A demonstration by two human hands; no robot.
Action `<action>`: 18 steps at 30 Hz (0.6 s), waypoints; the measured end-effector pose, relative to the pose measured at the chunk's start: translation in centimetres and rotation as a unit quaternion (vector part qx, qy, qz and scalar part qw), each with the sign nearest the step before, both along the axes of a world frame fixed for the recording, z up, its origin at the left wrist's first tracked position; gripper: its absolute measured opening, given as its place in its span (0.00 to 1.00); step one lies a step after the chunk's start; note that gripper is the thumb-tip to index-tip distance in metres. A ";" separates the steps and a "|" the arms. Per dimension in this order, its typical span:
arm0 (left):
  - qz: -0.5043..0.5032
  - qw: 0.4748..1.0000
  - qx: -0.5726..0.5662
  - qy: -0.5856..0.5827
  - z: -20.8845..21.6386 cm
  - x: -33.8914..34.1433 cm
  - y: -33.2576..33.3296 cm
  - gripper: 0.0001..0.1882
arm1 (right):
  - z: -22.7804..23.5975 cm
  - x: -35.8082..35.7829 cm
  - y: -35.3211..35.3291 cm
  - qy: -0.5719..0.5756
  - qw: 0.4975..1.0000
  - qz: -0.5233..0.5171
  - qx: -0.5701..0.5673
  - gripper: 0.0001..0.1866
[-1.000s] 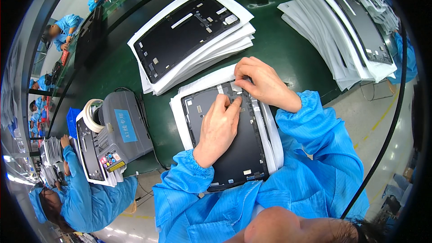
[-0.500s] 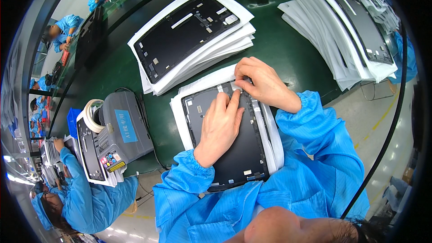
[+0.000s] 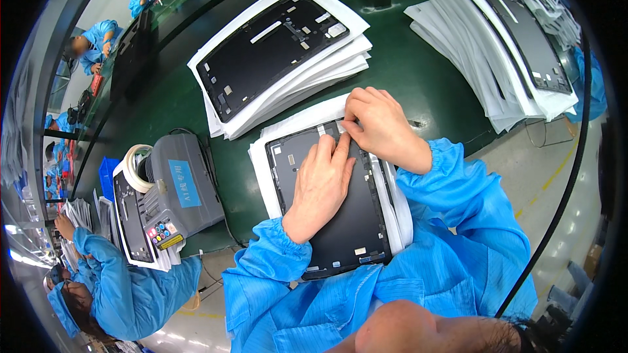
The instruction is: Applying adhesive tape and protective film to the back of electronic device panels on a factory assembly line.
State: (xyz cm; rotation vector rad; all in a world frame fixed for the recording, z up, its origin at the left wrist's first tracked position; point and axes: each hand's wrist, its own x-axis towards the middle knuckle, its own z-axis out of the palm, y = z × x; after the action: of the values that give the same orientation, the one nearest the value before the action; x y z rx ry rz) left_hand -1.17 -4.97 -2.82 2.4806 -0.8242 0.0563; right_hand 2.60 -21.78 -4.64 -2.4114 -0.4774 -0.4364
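Note:
A black flat panel point(image 3: 353, 222), like a tablet's back cover, lies on white sheets point(image 3: 263, 176) in front of me. Small pale and metallic pieces dot its inner face and border. My left hand point(image 3: 320, 186) rests on it, with its outstretched fingertips near the far edge. Just right of those fingertips, my right hand point(image 3: 386, 127) is closed in a pinch at the panel's far right corner. Whatever sits between its thumb and finger is hidden.
Beyond stands a stack of white sheets point(image 3: 314, 88) topped by another black panel point(image 3: 258, 59). A taller stack point(image 3: 451, 52) is at far right. To the left are a grey machine point(image 3: 186, 186), a tape roll point(image 3: 134, 168) and a blue bin point(image 3: 106, 176). Co-workers point(image 3: 140, 287) sit left.
My right hand has shifted slightly nearer to me, still pinched at the corner. My left hand keeps its place. At left, a co-worker's hand has moved down and leftward.

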 end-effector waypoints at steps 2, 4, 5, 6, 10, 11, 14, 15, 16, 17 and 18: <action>-0.002 1.000 -0.003 -0.005 0.1 0.1 0.0 0.20 | 0.3 -0.2 0.5 0.009 0.999 -0.029 -0.019 0.07; -0.006 1.000 -0.006 -0.015 -0.1 0.2 0.2 0.20 | 0.9 0.0 0.5 0.039 0.997 -0.069 0.018 0.07; -0.006 1.000 -0.009 -0.016 -0.2 0.2 0.2 0.21 | 1.1 0.1 0.5 0.053 0.994 -0.088 0.036 0.07; -0.006 1.000 -0.013 -0.016 -0.3 0.1 0.2 0.21 | 1.1 0.0 0.2 0.020 0.998 -0.036 0.040 0.07; -0.005 1.000 -0.008 -0.008 0.2 -0.1 0.0 0.21 | 0.5 -1.2 -1.3 -0.097 0.991 0.081 -0.041 0.15; -0.004 1.000 -0.010 -0.013 0.0 -0.1 0.0 0.21 | 0.1 -1.5 -1.3 -0.112 0.988 0.064 -0.085 0.15; -0.003 1.000 -0.018 -0.021 -0.3 0.1 0.0 0.20 | -0.3 -1.5 -0.8 -0.119 0.982 0.043 -0.141 0.18; -0.001 0.999 -0.026 -0.019 -0.4 0.0 0.0 0.20 | -0.4 -1.5 -0.5 -0.115 0.982 0.040 -0.147 0.19; 0.001 0.999 -0.033 -0.020 -0.4 0.1 0.1 0.20 | -0.5 -1.5 -0.4 -0.124 0.979 0.032 -0.161 0.16; 0.008 0.998 -0.060 -0.003 -0.3 0.2 0.3 0.18 | -0.6 -1.5 -0.3 -0.132 0.975 0.023 -0.176 0.14; 0.033 0.998 -0.058 -0.018 -0.2 0.3 0.5 0.18 | -0.7 -1.6 -0.3 -0.141 0.971 0.015 -0.190 0.12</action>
State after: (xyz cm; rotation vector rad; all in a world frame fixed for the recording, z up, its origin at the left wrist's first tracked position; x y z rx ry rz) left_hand -0.89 -4.49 -3.02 2.4023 -0.7331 0.1668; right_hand 0.97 -22.09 -5.29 -2.7152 -0.7819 -0.7383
